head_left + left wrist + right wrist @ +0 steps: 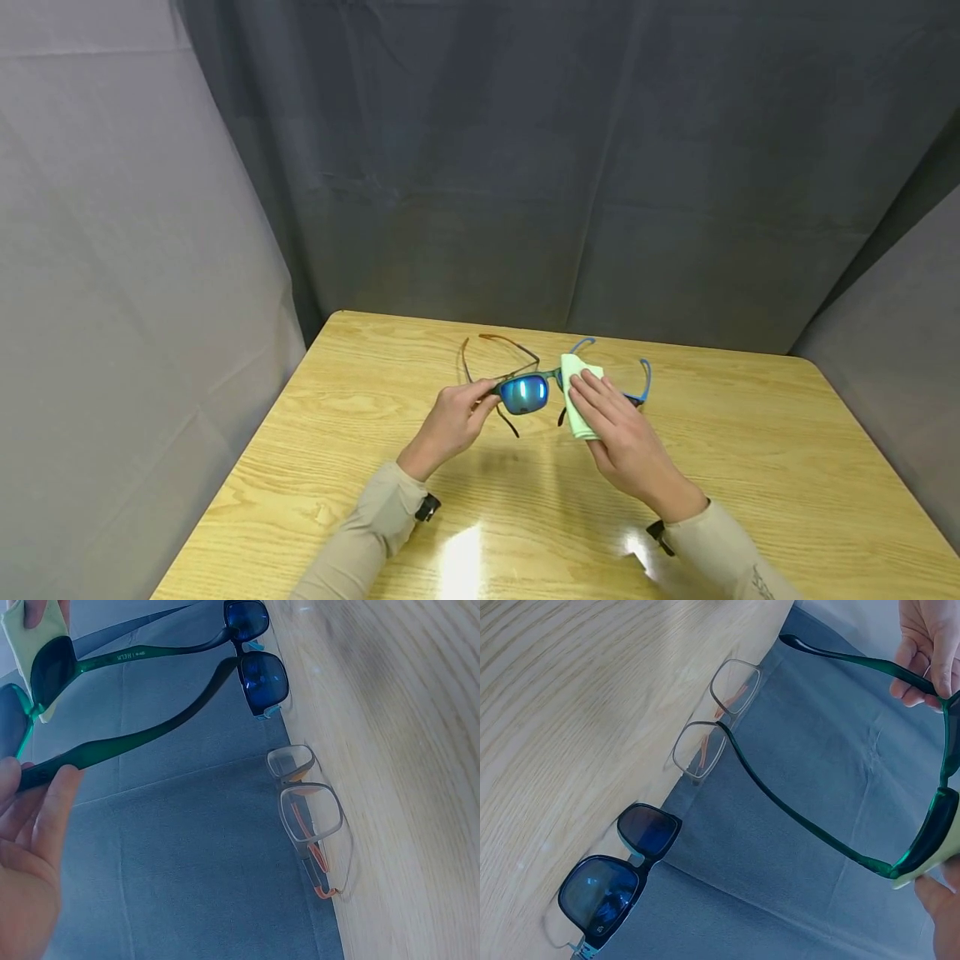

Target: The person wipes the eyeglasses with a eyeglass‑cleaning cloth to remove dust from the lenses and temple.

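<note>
My left hand [453, 417] pinches green-framed sunglasses [523, 394] by one end, near the hinge, holding them above the table. Their mirrored blue lens faces my head camera, and both temples stretch away unfolded in the left wrist view. A folded pale green cloth [581, 400] covers the other lens. My right hand [633, 442] holds this cloth against the lens, its fingers laid over the front. In the right wrist view, cloth [949, 851] shows along the lens edge beside the fingers of my right hand [945, 907].
Behind the held pair, thin-framed clear eyeglasses [311, 814] with orange temple tips rest on the wooden table [360, 467]. Dark sunglasses [600, 892] with blue temples lie to their right. Dark grey cloth [480, 167] hangs beyond the table's far edge, with lighter drapes at both sides.
</note>
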Demonstrator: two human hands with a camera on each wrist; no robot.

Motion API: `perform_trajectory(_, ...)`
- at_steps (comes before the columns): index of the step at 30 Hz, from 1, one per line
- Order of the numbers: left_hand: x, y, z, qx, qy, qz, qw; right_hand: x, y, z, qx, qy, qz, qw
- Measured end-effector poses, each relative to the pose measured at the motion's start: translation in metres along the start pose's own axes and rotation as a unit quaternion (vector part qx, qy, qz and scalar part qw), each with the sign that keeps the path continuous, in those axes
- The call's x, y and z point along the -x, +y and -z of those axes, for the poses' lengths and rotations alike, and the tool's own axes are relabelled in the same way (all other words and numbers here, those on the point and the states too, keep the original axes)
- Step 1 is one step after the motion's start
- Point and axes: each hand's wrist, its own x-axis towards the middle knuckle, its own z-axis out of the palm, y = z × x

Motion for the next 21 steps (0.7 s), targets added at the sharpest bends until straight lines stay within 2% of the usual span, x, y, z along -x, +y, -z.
perform_trajectory(4,0.0,-0.0004,0.0001,0.005,-0.002,-0.001,1.0,0.0015,-0.0002,0.0004,-0.001,0.005,-0.007,1.0)
perform_trajectory(10,-0.0006,-0.0002,0.0017,-0.002,-0.004,-0.018,0.9998,0.0025,-0.0007,-0.0001,0.004,0.012,-0.027,0.9996)
perform_trajectory(21,-0.0015,0.0007,0.0026,0.001,-0.005,-0.029,0.9996,0.0007,-0.0029,-0.0012,0.007,-0.015,-0.057,0.9982)
